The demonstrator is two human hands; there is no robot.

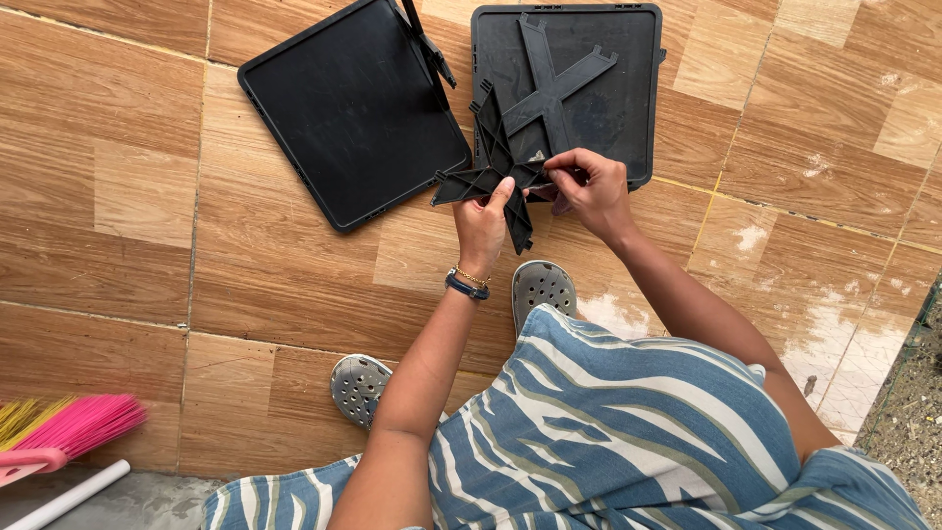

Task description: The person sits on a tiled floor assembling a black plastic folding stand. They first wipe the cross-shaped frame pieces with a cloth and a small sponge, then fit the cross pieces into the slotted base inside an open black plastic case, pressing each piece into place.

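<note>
Both my hands hold a black plastic cross-shaped bracket [488,157] with ribbed arms, raised above the tiled floor. My left hand [481,221] grips it from below, thumb up against its centre. My right hand [589,186] pinches the bracket's right side with its fingertips. Behind it a black square panel [628,79] lies on the floor with a second cross-shaped bracket [554,83] on it. A second black flat panel [348,108] lies to the left, tilted.
A thin black bar [427,44] rests between the two panels. My feet in grey clogs [542,287] stand on the wood-look tiles [118,216]. A pink and yellow broom head [69,427] and a white handle [69,496] lie at the lower left.
</note>
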